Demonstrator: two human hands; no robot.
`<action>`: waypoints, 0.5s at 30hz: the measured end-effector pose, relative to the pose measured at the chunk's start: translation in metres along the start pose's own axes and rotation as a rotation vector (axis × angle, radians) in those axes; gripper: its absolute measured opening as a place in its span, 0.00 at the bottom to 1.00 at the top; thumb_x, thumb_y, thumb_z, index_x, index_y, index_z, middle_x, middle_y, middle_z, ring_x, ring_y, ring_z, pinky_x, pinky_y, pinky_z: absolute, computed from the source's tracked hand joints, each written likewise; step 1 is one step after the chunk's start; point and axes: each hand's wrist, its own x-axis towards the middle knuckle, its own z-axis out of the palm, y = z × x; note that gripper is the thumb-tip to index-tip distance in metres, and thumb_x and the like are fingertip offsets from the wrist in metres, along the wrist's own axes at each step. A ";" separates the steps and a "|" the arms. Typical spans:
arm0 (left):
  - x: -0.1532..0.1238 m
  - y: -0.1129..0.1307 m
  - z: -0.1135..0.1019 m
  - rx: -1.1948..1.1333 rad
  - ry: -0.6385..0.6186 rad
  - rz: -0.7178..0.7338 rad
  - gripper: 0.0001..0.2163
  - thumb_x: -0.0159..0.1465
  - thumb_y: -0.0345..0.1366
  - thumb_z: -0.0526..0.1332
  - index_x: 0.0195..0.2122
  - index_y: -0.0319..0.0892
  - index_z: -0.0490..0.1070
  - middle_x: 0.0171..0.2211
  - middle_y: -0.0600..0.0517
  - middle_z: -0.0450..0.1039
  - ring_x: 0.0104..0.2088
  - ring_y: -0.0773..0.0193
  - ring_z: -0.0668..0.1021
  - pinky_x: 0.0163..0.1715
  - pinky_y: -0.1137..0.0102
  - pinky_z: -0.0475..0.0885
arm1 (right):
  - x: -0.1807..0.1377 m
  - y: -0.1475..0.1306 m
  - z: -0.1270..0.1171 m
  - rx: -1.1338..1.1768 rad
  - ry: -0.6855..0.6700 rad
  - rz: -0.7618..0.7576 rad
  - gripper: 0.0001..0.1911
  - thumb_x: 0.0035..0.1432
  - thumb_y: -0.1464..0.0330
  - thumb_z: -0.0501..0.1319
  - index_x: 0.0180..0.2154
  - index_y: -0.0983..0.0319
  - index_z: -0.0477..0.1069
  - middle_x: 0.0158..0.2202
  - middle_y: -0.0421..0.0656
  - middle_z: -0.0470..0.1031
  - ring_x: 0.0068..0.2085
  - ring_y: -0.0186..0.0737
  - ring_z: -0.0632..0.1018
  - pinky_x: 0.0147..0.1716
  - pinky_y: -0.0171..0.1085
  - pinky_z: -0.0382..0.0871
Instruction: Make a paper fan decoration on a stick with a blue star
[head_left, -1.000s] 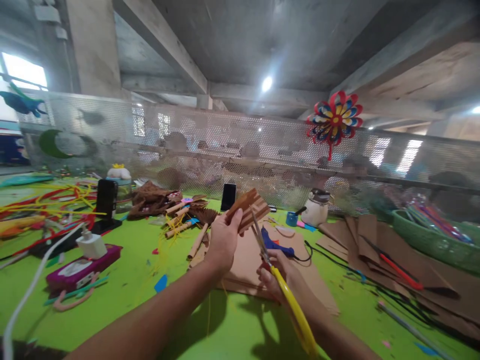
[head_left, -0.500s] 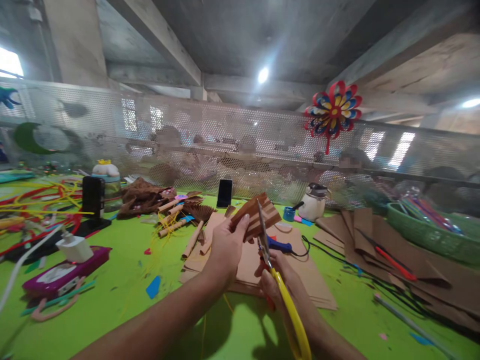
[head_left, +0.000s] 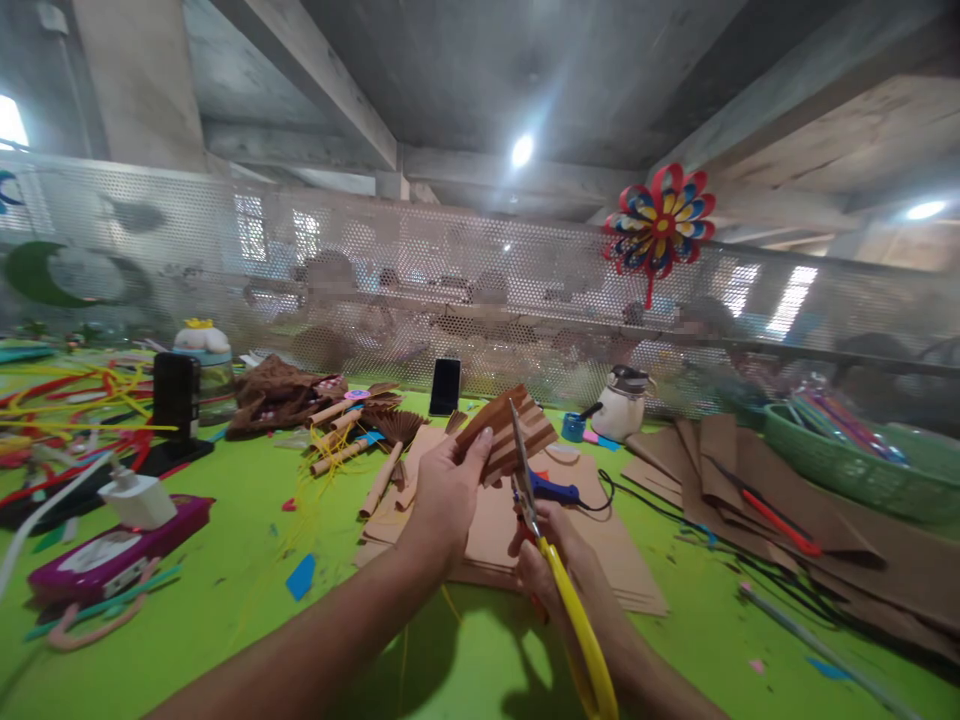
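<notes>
My left hand [head_left: 448, 497] pinches a piece of folded brown paper [head_left: 491, 437] with pleat-like stripes, thumb on the near face. My right hand [head_left: 559, 565] grips a pair of scissors [head_left: 574, 610] with yellow handles. The scissor blades point up and lie against the right part of the folded paper; whether they cut into it I cannot tell. Below both hands lies a stack of flat brown paper sheets [head_left: 622, 575]. A blue-handled tool [head_left: 553, 489] with a dark cord rests on the stack, just behind the scissors.
Brown paper rolls and a small pleated fan [head_left: 395, 425] lie left of the stack. A purple power strip [head_left: 124, 550] with a white plug is at left. On the right are more brown sheets [head_left: 720, 490], a red-handled tool [head_left: 780, 522] and a green basket [head_left: 862, 460]. A phone [head_left: 445, 386] stands behind.
The whole view has shifted slightly, with things appearing a little further left. Both hands keep their holds on the folded paper and the scissors, almost unmoved.
</notes>
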 end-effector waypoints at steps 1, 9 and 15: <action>0.000 0.000 0.000 -0.002 0.005 -0.006 0.14 0.52 0.35 0.63 0.38 0.34 0.73 0.26 0.48 0.75 0.23 0.66 0.74 0.24 0.73 0.67 | 0.000 0.000 0.000 -0.005 0.008 0.002 0.16 0.56 0.57 0.51 0.41 0.62 0.58 0.25 0.38 0.62 0.25 0.31 0.65 0.22 0.31 0.60; -0.002 0.002 0.002 -0.043 -0.032 -0.021 0.16 0.53 0.32 0.62 0.43 0.35 0.71 0.31 0.46 0.77 0.24 0.65 0.76 0.24 0.73 0.69 | -0.003 0.006 0.007 0.049 0.090 0.044 0.21 0.55 0.54 0.51 0.43 0.62 0.58 0.24 0.37 0.62 0.17 0.25 0.60 0.14 0.27 0.53; -0.001 0.001 0.001 -0.052 0.001 -0.030 0.17 0.51 0.34 0.63 0.42 0.33 0.71 0.31 0.45 0.76 0.27 0.62 0.77 0.25 0.72 0.71 | -0.004 0.010 0.009 0.104 0.098 0.054 0.23 0.54 0.51 0.51 0.43 0.61 0.59 0.25 0.38 0.62 0.17 0.25 0.59 0.13 0.26 0.52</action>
